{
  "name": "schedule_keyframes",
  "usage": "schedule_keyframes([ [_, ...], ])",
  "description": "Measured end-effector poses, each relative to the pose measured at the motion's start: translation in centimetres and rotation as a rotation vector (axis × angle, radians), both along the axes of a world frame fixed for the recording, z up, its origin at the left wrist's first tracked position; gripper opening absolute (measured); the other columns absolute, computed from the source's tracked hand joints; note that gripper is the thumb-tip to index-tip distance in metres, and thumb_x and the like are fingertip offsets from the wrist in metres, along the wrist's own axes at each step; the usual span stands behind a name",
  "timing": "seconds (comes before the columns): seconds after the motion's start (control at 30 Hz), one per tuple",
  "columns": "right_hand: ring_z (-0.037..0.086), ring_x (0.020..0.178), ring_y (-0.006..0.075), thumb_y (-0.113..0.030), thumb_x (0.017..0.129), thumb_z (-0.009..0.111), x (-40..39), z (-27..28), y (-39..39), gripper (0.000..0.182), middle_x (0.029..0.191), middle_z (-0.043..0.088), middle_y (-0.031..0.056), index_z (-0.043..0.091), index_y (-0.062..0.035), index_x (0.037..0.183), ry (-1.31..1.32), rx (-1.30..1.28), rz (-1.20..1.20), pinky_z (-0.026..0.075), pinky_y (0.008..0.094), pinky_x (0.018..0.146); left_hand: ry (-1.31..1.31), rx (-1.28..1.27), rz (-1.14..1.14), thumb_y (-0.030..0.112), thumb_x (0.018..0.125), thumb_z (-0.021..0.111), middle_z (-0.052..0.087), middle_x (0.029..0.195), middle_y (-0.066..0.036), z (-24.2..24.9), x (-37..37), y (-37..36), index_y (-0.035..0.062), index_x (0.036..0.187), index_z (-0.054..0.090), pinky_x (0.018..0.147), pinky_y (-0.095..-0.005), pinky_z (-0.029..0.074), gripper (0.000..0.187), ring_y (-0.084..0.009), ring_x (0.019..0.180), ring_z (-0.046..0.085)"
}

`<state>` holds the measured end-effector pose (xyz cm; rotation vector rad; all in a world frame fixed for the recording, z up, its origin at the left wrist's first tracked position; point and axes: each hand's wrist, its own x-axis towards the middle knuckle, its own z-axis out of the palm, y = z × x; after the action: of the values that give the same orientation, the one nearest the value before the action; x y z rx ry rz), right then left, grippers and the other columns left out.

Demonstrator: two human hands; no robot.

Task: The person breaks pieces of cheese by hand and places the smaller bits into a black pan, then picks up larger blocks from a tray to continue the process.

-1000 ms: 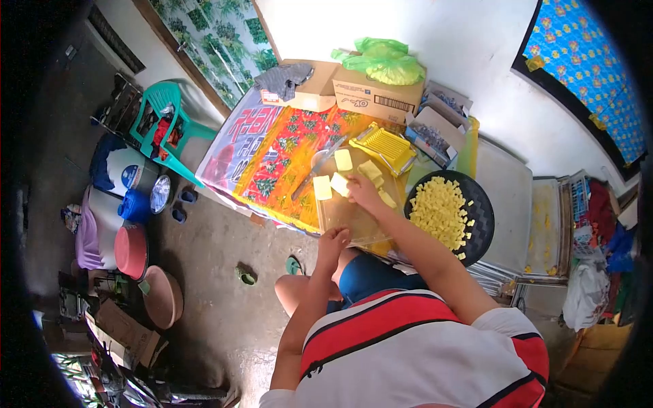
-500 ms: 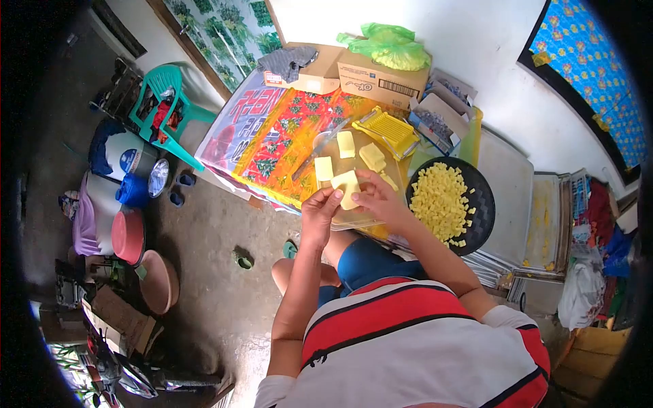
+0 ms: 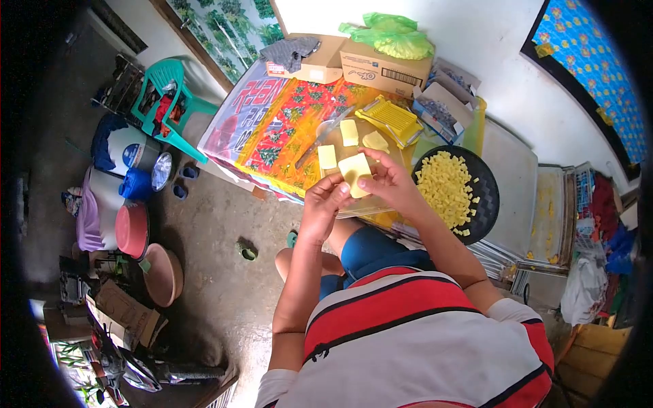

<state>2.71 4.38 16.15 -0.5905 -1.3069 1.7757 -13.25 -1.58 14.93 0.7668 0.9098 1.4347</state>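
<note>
Between both hands I hold a pale yellow slab [image 3: 354,171], smooth and block-shaped, above a clear board [image 3: 345,202] on the table. My left hand [image 3: 325,207] pinches its lower left edge, thumb on top. On the other side, my right hand [image 3: 393,185] grips it with thumb and fingers. More yellow blocks lie on the board: one [image 3: 327,157] to the left, one [image 3: 349,132] farther back, and another [image 3: 375,141] partly behind my right hand. A long-bladed knife [image 3: 320,141] rests along the board's left side.
Right of the board, a round black tray [image 3: 487,216] carries many small yellow cubes [image 3: 443,194]. Behind stand a yellow ridged plastic rack [image 3: 389,122], cardboard boxes [image 3: 386,70] and a green plastic bag [image 3: 392,37]. A green chair [image 3: 163,109] is at the left.
The slab has been tipped up and raised slightly, and my right fingers have shifted on it. My whole view has moved a little, so the surroundings appear shifted.
</note>
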Motion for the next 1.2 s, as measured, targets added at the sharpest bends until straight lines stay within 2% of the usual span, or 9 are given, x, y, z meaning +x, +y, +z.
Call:
schedule_keyframes([
  [0.13, 0.062, 0.09, 0.0135, -0.004, 0.084, 0.065, 0.3, 0.9, -0.5, 0.056, 0.107, 0.061, 0.0106, 0.039, -0.0003, 0.133, -0.011, 0.065, -0.042, 0.055, 0.0263, 0.073, 0.115, 0.066, -0.097, 0.009, 0.087, 0.062, 0.065, 0.099, -0.013, 1.5, 0.3, -0.5, -0.006, 0.117, 0.055, 0.079, -0.0323, 0.055, 0.034, -0.0226, 0.085, 0.067],
  [0.33, 0.062, 0.088, 0.0136, -0.005, 0.083, 0.066, 0.6, 1.5, -0.6, 0.057, 0.105, 0.061, 0.0114, 0.039, -0.0004, 0.133, -0.04, 0.024, 0.0, 0.055, 0.0261, 0.072, 0.121, 0.045, -0.133, 0.006, 0.086, 0.062, 0.065, 0.1, -0.015, 2.4, 0.0, -1.0, -0.0063, 0.118, 0.054, 0.077, -0.0326, 0.056, 0.035, -0.024, 0.084, 0.068],
  [0.53, 0.061, 0.086, 0.0127, -0.005, 0.083, 0.066, 0.7, 1.6, -0.9, 0.057, 0.103, 0.061, 0.0105, 0.039, -0.0007, 0.133, -0.038, -0.021, 0.012, 0.054, 0.0254, 0.07, 0.085, 0.052, -0.168, 0.008, 0.087, 0.063, 0.065, 0.104, -0.012, 2.3, -0.2, -1.4, -0.0032, 0.121, 0.055, 0.076, -0.0285, 0.054, 0.036, -0.0226, 0.09, 0.067],
  [0.73, 0.059, 0.087, 0.0107, -0.005, 0.084, 0.066, 1.2, 2.1, -1.6, 0.057, 0.096, 0.059, 0.006, 0.039, -0.0022, 0.135, -0.111, 0.144, 0.038, 0.05, 0.0231, 0.074, -0.036, 0.015, -0.063, 0.015, 0.09, 0.061, 0.062, 0.11, -0.009, 2.4, -0.2, -1.3, -0.0019, 0.12, 0.055, 0.074, -0.0253, 0.053, 0.035, -0.0124, 0.089, 0.063],
  [0.77, 0.059, 0.088, 0.0103, -0.005, 0.085, 0.065, 1.2, 2.1, -1.8, 0.057, 0.096, 0.059, 0.0059, 0.039, -0.0025, 0.135, -0.089, 0.141, 0.044, 0.05, 0.0227, 0.074, -0.046, 0.011, -0.001, 0.014, 0.089, 0.062, 0.064, 0.105, -0.006, 3.0, 0.2, -1.4, -0.0009, 0.118, 0.057, 0.072, -0.0232, 0.051, 0.033, -0.0087, 0.086, 0.061],
  [0.87, 0.058, 0.088, 0.0092, -0.006, 0.086, 0.064, 1.0, 1.8, -2.2, 0.056, 0.097, 0.058, 0.0056, 0.039, -0.0032, 0.135, -0.029, 0.108, 0.071, 0.048, 0.022, 0.075, 0.066, 0.033, 0.022, 0.013, 0.088, 0.064, 0.065, 0.1, -0.004, 2.3, 0.0, -1.1, -0.0007, 0.115, 0.058, 0.069, -0.0221, 0.05, 0.03, -0.008, 0.083, 0.061],
  [0.97, 0.058, 0.088, 0.0086, -0.008, 0.088, 0.063, 1.1, 1.9, -2.2, 0.052, 0.097, 0.058, 0.0051, 0.04, -0.003, 0.134, -0.017, 0.065, 0.08, 0.048, 0.022, 0.075, 0.027, 0.025, 0.033, 0.011, 0.087, 0.066, 0.066, 0.096, -0.004, 2.5, 0.3, -1.1, -0.0005, 0.112, 0.06, 0.068, -0.0212, 0.049, 0.028, -0.0078, 0.079, 0.061],
  [1.07, 0.058, 0.088, 0.0083, -0.01, 0.089, 0.062, 1.2, 1.9, -2.2, 0.046, 0.096, 0.06, 0.0048, 0.043, -0.0009, 0.131, -0.053, 0.091, 0.047, 0.048, 0.0221, 0.074, 0.072, 0.045, -0.009, 0.011, 0.089, 0.061, 0.066, 0.1, -0.008, 2.0, -0.1, -1.3, -0.0014, 0.112, 0.059, 0.072, -0.0263, 0.055, 0.026, -0.0134, 0.084, 0.065],
  [1.2, 0.059, 0.085, 0.0078, -0.011, 0.09, 0.061, 1.1, 0.6, -1.8, 0.039, 0.093, 0.063, 0.0048, 0.049, 0.0022, 0.124, -0.089, 0.104, 0.04, 0.048, 0.0218, 0.071, 0.039, 0.038, -0.003, 0.01, 0.089, 0.061, 0.066, 0.101, -0.009, 1.8, -0.1, -1.5, -0.0017, 0.113, 0.059, 0.072, -0.026, 0.055, 0.027, -0.0139, 0.083, 0.066],
])
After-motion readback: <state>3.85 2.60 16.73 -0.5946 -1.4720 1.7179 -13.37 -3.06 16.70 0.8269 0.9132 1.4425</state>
